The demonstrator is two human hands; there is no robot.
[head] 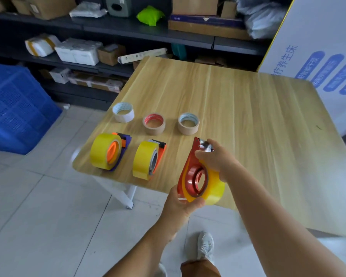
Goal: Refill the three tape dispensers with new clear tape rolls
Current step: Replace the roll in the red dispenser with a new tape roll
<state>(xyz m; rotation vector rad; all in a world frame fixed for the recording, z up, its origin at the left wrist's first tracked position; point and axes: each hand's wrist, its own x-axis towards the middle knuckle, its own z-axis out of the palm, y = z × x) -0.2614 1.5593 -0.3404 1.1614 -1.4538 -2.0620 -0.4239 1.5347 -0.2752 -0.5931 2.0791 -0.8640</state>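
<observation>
A red tape dispenser [190, 166] with a yellowish tape roll [214, 193] on its hub is held just above the front edge of the wooden table [238, 108]. My left hand [180, 202] grips its lower end from below. My right hand [216, 156] grips the roll and the dispenser's top near the metal blade. Two more dispensers stand to the left, each carrying a yellow roll: a purple and orange one [108, 151] and an orange one [148, 159]. Behind them lie three empty cardboard cores [123, 112] [154, 123] [188, 123].
The table's left and front edges drop to a tiled floor [48, 206]. A blue plastic crate [16, 108] stands on the left. Dark shelves [128, 31] with boxes and parcels run along the back. A white printed board [318, 47] leans at the right.
</observation>
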